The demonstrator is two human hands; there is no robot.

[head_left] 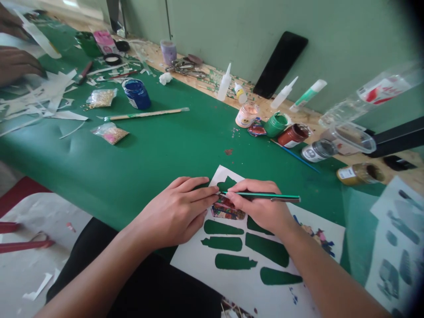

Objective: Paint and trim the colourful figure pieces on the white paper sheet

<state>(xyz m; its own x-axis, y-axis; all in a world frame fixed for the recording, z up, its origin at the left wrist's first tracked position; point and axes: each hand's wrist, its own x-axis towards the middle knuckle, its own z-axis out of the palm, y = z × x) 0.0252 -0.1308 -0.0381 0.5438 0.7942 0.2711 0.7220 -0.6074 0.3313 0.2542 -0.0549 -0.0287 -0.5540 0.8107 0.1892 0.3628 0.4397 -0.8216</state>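
A white paper sheet (195, 256) lies near the table's front edge, with several cut-out openings through which green shows. My left hand (180, 210) rests on its left part, fingers stretched out and pressed flat. In my right hand (261, 205) is a slim green pen-shaped tool (265, 194), pinched between thumb and fingers. Its tip meets the paper beside my left fingertips; whether it is a pen or a blade I cannot tell. Just below the tip, a multicoloured printed or painted patch (228, 210) shows, partly covered by my hands.
Open paint jars (278, 124) stand along the right, with a thin blue brush (294, 155) beside them. A blue paint jar (136, 94), small bead bags (111, 133) and paper strips (49, 99) lie left. Another person's hands (20, 66) are at upper left. A patterned sheet (377, 247) lies right.
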